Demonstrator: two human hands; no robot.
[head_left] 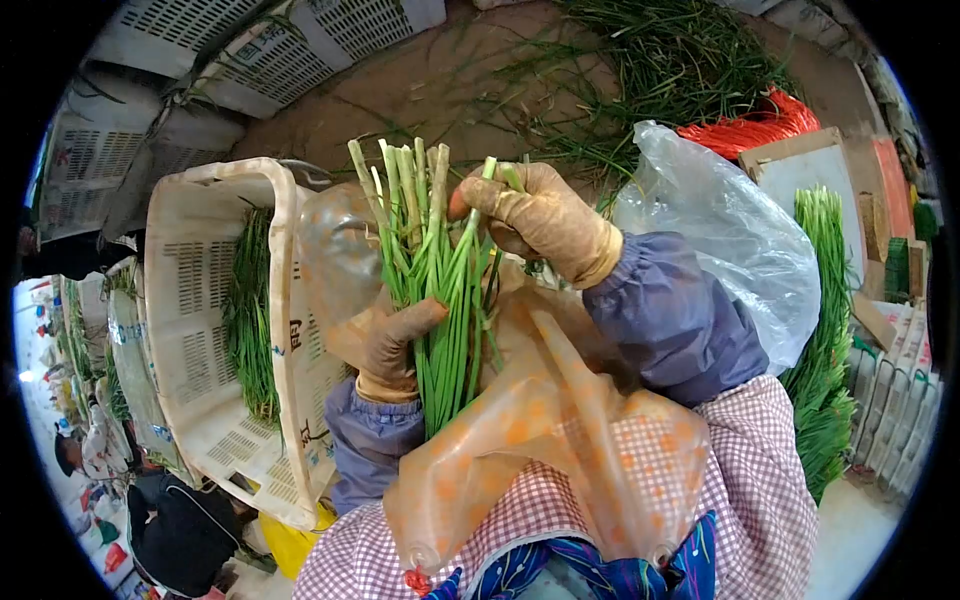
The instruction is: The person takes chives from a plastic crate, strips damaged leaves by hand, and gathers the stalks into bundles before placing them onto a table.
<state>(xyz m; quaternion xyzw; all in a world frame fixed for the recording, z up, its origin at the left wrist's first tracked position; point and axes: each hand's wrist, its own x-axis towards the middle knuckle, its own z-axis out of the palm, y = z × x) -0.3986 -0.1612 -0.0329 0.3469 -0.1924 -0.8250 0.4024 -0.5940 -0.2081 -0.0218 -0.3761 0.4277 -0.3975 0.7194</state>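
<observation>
My left hand (395,350), in a worn tan glove, is wrapped round a bunch of garlic chives (440,310). Their pale, thick ends point up and away from me, while the green leaves run down toward my lap. Beside the top of the bunch, my right hand (545,215), gloved too, has its fingers closed on a chive stalk (470,235) near its pale end. Part of that grip is hidden behind the fingers. Under both hands a clear plastic apron (550,430) with orange spots covers my lap.
On my left stands a white slatted crate (285,300) with chives (255,320) inside. A chive heap (690,60) lies on the floor ahead, near red twine (765,125). To my right are a clear plastic bag (715,235) and a tall chive stack (820,350). More crates (300,55) line the back.
</observation>
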